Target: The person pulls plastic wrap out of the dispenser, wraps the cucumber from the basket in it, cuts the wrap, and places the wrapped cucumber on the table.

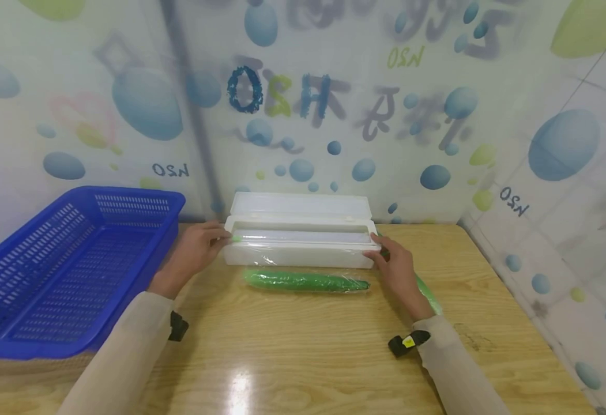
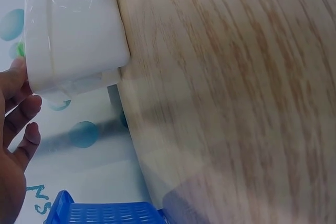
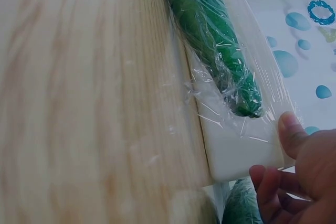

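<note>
A white cling film dispenser [image 1: 297,255] stands on the table, its lid [image 1: 303,204] raised. At its left end my left hand [image 1: 195,248] pinches the small green slide cutter [image 2: 21,50]; the hand's other fingers are loosely bent. My right hand [image 1: 397,268] grips the right front corner of the dispenser, thumb and fingertips on its edges. Clear film [image 3: 210,119] hangs over the front face. Just before the dispenser lies a cucumber [image 1: 305,281] covered in cling film. A second wrapped cucumber [image 1: 429,295] is partly hidden behind my right wrist.
A blue plastic basket [image 1: 131,300] stands left of my left arm. Behind the dispenser rises a wall [image 1: 303,138] with a bubble pattern, and another wall [image 1: 562,242] runs along the right. Wood-grain table [image 1: 292,351] extends in front of the cucumber.
</note>
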The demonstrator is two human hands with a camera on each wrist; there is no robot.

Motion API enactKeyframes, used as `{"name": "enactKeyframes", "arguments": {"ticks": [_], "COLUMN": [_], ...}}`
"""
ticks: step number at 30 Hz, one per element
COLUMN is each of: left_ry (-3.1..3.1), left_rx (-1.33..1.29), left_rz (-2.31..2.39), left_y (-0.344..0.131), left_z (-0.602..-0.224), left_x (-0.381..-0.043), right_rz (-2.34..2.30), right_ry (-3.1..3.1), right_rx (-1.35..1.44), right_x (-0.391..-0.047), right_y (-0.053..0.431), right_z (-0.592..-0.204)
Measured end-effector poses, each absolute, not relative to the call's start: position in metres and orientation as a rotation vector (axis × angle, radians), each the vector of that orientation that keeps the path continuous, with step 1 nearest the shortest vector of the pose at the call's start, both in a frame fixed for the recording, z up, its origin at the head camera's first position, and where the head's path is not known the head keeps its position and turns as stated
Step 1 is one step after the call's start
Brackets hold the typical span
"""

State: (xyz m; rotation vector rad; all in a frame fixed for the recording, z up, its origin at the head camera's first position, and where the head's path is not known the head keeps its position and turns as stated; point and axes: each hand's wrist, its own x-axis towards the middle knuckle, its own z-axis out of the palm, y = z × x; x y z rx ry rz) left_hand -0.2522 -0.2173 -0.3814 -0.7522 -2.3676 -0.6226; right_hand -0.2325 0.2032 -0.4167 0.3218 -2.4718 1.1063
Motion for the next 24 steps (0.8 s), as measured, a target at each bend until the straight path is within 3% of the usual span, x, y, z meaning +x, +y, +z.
{"name": "enactKeyframes", "arguments": {"ticks": [24], "left_ry": [-2.413], "left_rx": [-0.570], "left_rz": [-0.774], "left_y": [-0.220], "left_z": [-0.397], "left_x": [-0.253], "right_rz": [1.109], "right_ry": [-2.473], "right_rx": [0.315], "right_x": [-0.233], "right_y": [0.213], "right_z": [-0.423]}}
